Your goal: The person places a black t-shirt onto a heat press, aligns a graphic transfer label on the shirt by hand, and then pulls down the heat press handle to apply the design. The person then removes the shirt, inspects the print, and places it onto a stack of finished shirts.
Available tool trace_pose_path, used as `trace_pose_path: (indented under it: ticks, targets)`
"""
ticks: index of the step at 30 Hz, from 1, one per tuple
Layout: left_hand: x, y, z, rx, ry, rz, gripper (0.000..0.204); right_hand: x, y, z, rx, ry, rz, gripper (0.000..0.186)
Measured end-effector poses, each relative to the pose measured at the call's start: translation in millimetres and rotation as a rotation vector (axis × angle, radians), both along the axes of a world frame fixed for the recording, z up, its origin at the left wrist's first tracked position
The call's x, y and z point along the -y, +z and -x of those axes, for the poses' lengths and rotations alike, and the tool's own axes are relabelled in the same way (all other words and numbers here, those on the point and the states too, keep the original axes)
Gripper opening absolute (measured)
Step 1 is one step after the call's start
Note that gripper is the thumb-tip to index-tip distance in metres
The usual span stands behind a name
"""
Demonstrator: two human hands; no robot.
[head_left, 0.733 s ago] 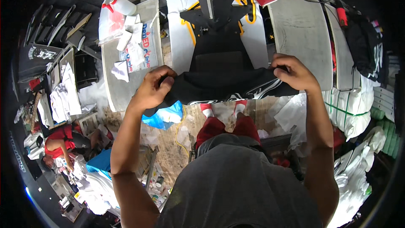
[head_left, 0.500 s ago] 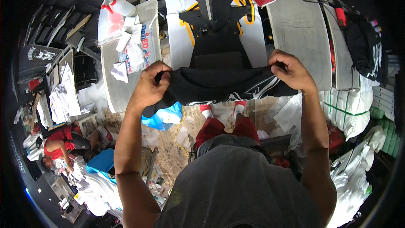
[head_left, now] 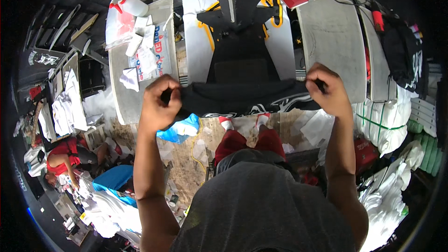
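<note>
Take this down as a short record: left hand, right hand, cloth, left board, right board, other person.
Left hand: curled at the left end of the black cloth; grip unclear
Right hand: curled at the cloth's right end; grip unclear
Cloth: black, white print along its near edge, stretching between the hands
Left board: grey, white scraps on it, white bottle with red trigger near its far end
Right board: grey
Other person: red top, lower left of the view

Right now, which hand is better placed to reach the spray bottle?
Left, probably: the left hand is nearer the spray bottle. The right hand is at the other end of the black cloth.
</note>
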State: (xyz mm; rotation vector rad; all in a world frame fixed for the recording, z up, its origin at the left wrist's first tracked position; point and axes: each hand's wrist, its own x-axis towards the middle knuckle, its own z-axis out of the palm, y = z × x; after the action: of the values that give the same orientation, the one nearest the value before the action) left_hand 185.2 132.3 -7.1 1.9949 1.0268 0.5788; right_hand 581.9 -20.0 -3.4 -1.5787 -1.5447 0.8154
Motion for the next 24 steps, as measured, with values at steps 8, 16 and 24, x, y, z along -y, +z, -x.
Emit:
trace_pose_path:
  ticks: [8, 16, 24]
  targets:
    - [-40, -56, -28, 0.029, 0.12, -0.036, 0.003, -52, -60, -7, 0.106, -0.122, 0.018, 0.012]
    - [-63, -142, -43, -0.09, 0.174, -0.053, 0.013, -70, -140, -1, 0.155, -0.293, 0.022, 0.013]
    - [-43, -155, -45, -0.2, 0.202, 0.012, 0.017, -67, -180, 13, 0.215, -0.327, 0.02, 0.013]
